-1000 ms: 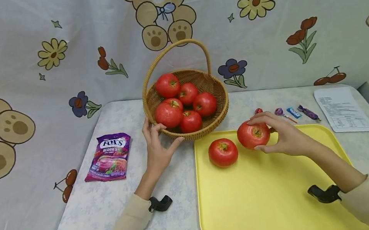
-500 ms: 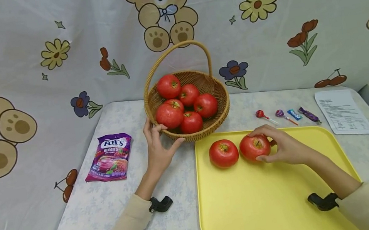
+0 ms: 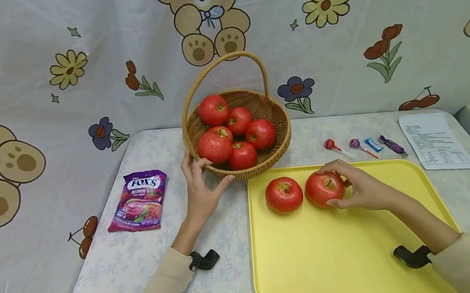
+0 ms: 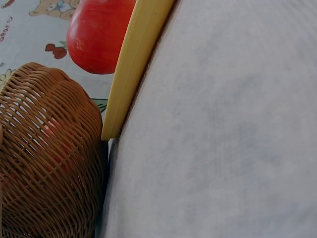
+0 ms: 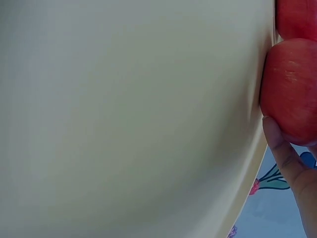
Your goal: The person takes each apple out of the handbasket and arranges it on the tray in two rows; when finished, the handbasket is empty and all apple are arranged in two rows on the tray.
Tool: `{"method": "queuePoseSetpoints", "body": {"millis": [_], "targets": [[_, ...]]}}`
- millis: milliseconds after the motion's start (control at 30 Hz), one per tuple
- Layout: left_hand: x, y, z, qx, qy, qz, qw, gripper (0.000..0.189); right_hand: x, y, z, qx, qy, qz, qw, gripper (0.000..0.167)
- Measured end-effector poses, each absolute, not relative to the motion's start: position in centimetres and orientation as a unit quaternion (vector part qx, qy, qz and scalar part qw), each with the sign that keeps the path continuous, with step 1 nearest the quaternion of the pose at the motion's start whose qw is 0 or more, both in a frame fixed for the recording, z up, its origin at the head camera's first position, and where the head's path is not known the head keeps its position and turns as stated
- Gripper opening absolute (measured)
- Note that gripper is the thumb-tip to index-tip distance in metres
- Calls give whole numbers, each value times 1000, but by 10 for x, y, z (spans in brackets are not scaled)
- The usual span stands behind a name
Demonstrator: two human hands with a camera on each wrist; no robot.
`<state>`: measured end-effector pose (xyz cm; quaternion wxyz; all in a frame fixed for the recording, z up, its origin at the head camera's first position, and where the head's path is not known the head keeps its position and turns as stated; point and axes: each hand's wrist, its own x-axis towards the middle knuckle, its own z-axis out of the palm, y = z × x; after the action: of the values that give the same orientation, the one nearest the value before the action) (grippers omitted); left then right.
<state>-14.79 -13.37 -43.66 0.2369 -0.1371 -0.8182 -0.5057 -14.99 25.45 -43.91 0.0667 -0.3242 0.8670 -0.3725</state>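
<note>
My right hand [image 3: 353,185] holds a red apple [image 3: 322,190] on the yellow tray [image 3: 322,263], near its far edge. The thumb and fingers are on opposite sides of the fruit. Beside it, to the left, a second apple [image 3: 283,196] sits on the tray. In the right wrist view a fingertip touches the held apple [image 5: 290,91]. My left hand [image 3: 202,193] grips the lower left rim of a wicker basket [image 3: 275,111] with a tall handle. Several apples lie inside. The left wrist view shows the basket's woven side [image 4: 54,173]; most of that hand is out of frame.
A purple candy bag [image 3: 138,201] lies left of the basket. Behind the tray are a red lollipop [image 3: 330,144], a purple lollipop [image 3: 355,143], a blue-wrapped candy [image 3: 374,144] and a purple-wrapped candy [image 3: 392,144]. A printed sheet [image 3: 437,142] lies at the right.
My right hand has lowered the apple onto the tray beside the other one, uncovering the lollipops behind. In the last half second both hands stay put. The left hand keeps its place on the basket.
</note>
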Motion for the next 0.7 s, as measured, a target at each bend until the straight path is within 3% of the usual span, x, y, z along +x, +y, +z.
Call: {"method": "queuePoseSetpoints", "body": {"millis": [267, 700], "targets": [[-163, -142, -464, -138, -819, -502, 242, 59, -151, 252, -422, -332, 897, -286, 53, 64], [-163, -146, -468, -154, -814, -484, 281, 52, -181, 205, -364, -376, 881, -287, -11, 57]]}}
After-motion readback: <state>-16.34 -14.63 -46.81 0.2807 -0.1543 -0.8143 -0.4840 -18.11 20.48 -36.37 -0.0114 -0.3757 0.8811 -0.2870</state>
